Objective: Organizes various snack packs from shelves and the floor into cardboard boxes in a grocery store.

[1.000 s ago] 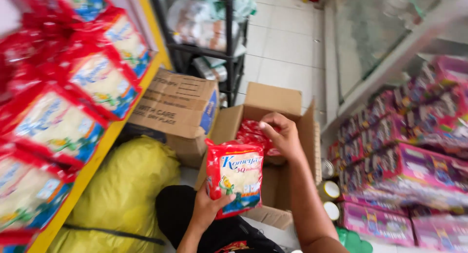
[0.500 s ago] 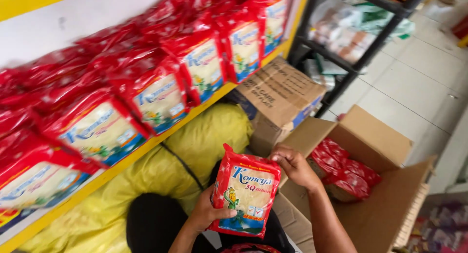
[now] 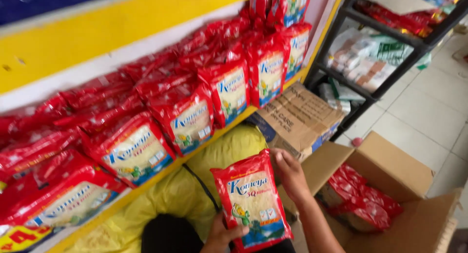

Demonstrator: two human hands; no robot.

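I hold one red food packet (image 3: 253, 202) upright in front of me. My left hand (image 3: 222, 236) grips its lower left edge, and my right hand (image 3: 291, 174) clasps its upper right edge. The packet has a clear window showing pale contents and a blue band at the bottom. To its left, a yellow-edged shelf (image 3: 146, 182) carries several rows of the same red packets (image 3: 185, 114), standing and leaning. To the right, an open cardboard box (image 3: 390, 168) on the floor holds more red packets (image 3: 363, 199).
A yellow sack (image 3: 214, 170) lies under the shelf by my legs. A closed cardboard carton (image 3: 297, 119) sits behind the open box. A black metal rack (image 3: 385, 36) with wrapped goods stands at the upper right on a white tiled floor (image 3: 429, 112).
My view has swung left and up towards the shelf. The packet has risen slightly and come closer to the shelf, still held in both hands.
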